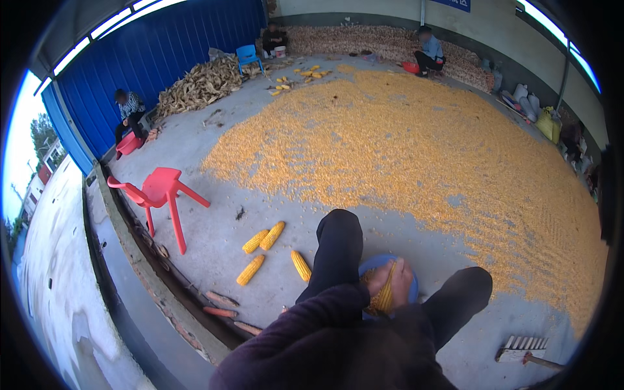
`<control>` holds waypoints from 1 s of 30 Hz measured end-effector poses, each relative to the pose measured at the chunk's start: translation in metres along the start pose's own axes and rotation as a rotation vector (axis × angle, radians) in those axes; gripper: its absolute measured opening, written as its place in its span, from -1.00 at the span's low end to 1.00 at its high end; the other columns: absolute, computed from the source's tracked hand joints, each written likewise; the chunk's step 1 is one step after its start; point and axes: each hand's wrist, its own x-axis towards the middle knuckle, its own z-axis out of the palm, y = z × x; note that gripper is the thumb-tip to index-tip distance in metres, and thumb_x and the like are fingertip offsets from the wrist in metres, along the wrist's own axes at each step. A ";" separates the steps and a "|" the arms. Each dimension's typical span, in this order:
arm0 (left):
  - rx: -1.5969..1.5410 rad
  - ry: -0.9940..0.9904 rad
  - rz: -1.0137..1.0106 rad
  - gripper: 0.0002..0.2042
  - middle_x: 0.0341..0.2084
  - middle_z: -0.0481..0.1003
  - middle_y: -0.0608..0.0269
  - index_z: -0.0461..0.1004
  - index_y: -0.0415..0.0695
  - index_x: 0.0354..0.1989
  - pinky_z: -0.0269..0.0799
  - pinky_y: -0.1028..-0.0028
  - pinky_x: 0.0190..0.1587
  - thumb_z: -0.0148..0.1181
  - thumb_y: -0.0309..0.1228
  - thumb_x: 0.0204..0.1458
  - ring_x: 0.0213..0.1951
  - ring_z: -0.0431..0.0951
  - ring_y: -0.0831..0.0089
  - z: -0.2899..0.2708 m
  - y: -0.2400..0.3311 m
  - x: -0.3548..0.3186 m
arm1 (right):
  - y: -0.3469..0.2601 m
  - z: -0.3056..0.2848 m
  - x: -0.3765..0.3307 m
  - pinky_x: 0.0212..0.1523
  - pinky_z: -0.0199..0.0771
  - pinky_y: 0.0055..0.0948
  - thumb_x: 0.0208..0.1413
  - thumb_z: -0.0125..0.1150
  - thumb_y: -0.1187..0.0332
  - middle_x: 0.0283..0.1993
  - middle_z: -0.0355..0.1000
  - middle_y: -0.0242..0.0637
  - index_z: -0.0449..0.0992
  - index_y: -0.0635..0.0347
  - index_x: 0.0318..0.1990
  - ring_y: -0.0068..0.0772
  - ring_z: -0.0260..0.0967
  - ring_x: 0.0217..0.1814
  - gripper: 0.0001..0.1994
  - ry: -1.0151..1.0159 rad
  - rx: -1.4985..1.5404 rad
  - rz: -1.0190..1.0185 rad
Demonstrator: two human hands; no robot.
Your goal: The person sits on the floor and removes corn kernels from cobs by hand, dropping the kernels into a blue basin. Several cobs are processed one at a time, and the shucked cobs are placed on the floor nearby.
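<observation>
Between my knees, both my hands are closed on a yellow corn cob point(385, 298), held over a blue basin point(372, 262). My left hand point(376, 279) grips the cob's left side. Along the other side lies my right hand point(402, 281), its fingers wrapped about the upper end. Loose kernels show in the basin below; my sleeves and legs hide part of it. On the concrete to the left of my left knee lie several whole ears of corn point(272, 235). Closer to the ledge are a few stripped reddish cobs point(222, 299).
A red plastic chair point(162, 185) stands at left beside a low ledge point(156, 286). Corn kernels point(390, 143) cover much of the floor ahead and right. A toothed rake point(520, 350) lies lower right. Three people sit farther off, near a husk pile point(201, 84) and stacked cobs point(364, 40).
</observation>
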 end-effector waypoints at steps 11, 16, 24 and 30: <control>0.596 0.074 -0.023 -0.49 -0.06 0.52 0.02 0.43 -0.26 0.03 0.30 0.29 0.11 -0.35 -0.08 0.39 0.04 0.46 0.22 -0.011 0.000 -0.003 | 0.002 -0.001 -0.006 -0.13 0.33 0.02 0.32 -0.08 0.23 -0.21 0.40 0.25 0.45 0.42 -0.26 0.30 0.32 -0.16 -0.65 -0.047 -0.150 0.004; 0.628 0.043 0.252 -0.61 -0.18 0.53 -0.04 0.30 -0.29 0.11 0.37 0.27 0.00 -0.25 -0.22 0.37 -0.17 0.52 0.10 -0.009 0.002 -0.012 | 0.009 -0.003 -0.006 -0.11 0.34 0.01 0.31 -0.06 0.22 -0.17 0.40 0.23 0.46 0.38 -0.20 0.29 0.33 -0.12 -0.67 -0.096 -0.212 -0.053; 0.799 -0.139 0.386 -0.55 0.13 0.37 -0.13 0.12 -0.28 0.33 0.25 0.29 0.21 -0.26 -0.29 0.37 0.17 0.38 0.06 -0.025 -0.005 -0.014 | 0.014 -0.001 -0.009 -0.12 0.34 0.04 0.30 -0.05 0.21 -0.20 0.39 0.22 0.47 0.34 -0.21 0.29 0.33 -0.14 -0.68 -0.084 -0.267 -0.091; 0.844 -0.121 0.451 -0.55 0.10 0.40 -0.11 0.16 -0.30 0.31 0.22 0.29 0.23 -0.32 -0.27 0.38 0.19 0.37 0.11 -0.019 -0.011 -0.016 | 0.033 -0.002 -0.006 -0.15 0.32 -0.01 0.32 -0.08 0.15 -0.25 0.41 0.21 0.45 0.42 -0.29 0.24 0.34 -0.21 -0.59 0.007 -0.146 0.029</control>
